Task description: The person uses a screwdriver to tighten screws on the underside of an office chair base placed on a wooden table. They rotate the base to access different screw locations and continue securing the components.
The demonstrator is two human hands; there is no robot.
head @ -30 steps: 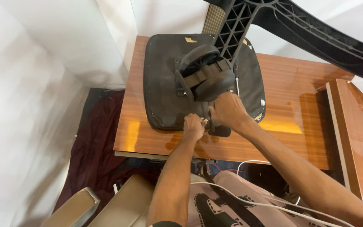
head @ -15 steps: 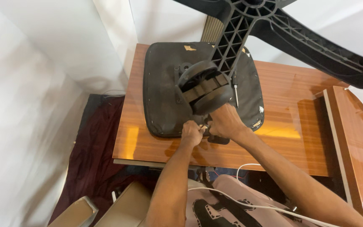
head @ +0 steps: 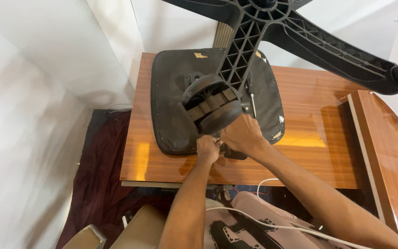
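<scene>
Since the earlier frame, both hands have shifted slightly right along the seat's near edge. Left hand (head: 208, 148) and right hand (head: 242, 136) are clenched around a small fitting under the caster (head: 210, 109). Upturned chair seat (head: 171, 106), likely heavy and stiff, rests on the glossy wooden table (head: 318, 138); star base (head: 300, 32) rises above, white walls behind.

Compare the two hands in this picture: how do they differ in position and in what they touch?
The left hand is closed in a small fist at the front edge of the upturned chair seat; the right hand is spread wider and lies higher, just below the caster wheel. The left hand sits nearer the wooden table edge; the right reaches further in. Both meet at one spot under the wheel; what they grip is hidden.
</scene>
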